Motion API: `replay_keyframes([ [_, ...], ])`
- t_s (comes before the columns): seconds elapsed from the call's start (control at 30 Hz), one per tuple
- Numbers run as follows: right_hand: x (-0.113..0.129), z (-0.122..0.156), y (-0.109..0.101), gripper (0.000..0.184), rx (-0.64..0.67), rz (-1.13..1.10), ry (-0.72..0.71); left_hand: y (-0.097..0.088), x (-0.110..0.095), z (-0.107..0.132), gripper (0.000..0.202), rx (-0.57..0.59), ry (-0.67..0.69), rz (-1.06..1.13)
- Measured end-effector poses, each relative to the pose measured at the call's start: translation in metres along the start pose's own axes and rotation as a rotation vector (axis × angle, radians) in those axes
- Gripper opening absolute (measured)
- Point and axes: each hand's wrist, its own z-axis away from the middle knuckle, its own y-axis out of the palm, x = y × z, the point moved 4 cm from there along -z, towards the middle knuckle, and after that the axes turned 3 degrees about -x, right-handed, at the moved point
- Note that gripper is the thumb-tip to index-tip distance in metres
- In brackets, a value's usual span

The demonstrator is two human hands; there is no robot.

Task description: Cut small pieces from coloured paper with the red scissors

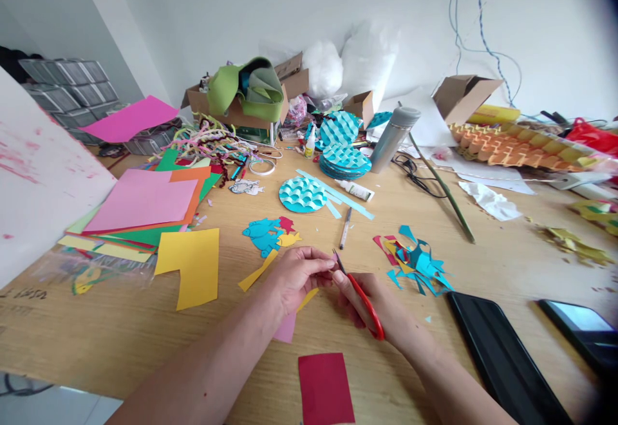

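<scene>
My right hand (362, 293) is closed around red-handled scissors (365, 306), whose blades point up and away from me. Beside the blades, my left hand (305, 272) pinches a small pink paper piece (334, 258), mostly hidden by the fingers. Under my hands lie a pink paper scrap (286, 327) and a yellow strip (308, 299). Just beyond are blue paper fish (262, 235), a red one (286, 224) and a yellow one (290, 239). Nearer to me is a dark red paper square (327, 387). Cut-off scraps (420, 264) are heaped to the right.
Coloured paper sheets (145, 203) and a yellow sheet (197, 267) lie left. Ahead are a pen (346, 228), a blue scalloped disc (302, 194), a glue tube (356, 190) and a steel flask (394, 138). A black phone (502, 354) lies by my right forearm.
</scene>
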Motion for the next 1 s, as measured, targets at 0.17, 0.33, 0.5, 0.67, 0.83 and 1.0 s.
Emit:
replay_keyframes([
  [0.17,0.0024,0.0007,0.0000,0.059,-0.004,-0.007,0.019,0.0001,-0.0002,0.0007,0.022,0.000,-0.005,0.007],
  [0.33,0.0014,0.0011,-0.0001,0.058,-0.004,-0.017,0.032,0.0007,-0.0002,0.0011,0.021,0.005,-0.014,0.010],
  [0.5,-0.0019,0.0009,0.0006,0.057,0.000,-0.039,0.044,-0.0001,0.0004,0.0002,0.021,0.000,-0.017,0.014],
  [0.67,-0.0019,0.0010,0.0014,0.057,-0.001,-0.068,0.073,-0.0012,0.0013,-0.0009,0.023,-0.006,-0.020,0.017],
  [0.83,-0.0024,0.0009,0.0015,0.057,-0.013,-0.084,0.083,-0.0013,0.0016,-0.0003,0.024,0.004,-0.040,0.008],
  [1.0,-0.0047,0.0003,0.0012,0.057,-0.036,-0.094,0.111,-0.0024,0.0040,-0.0014,0.023,0.024,-0.086,-0.017],
])
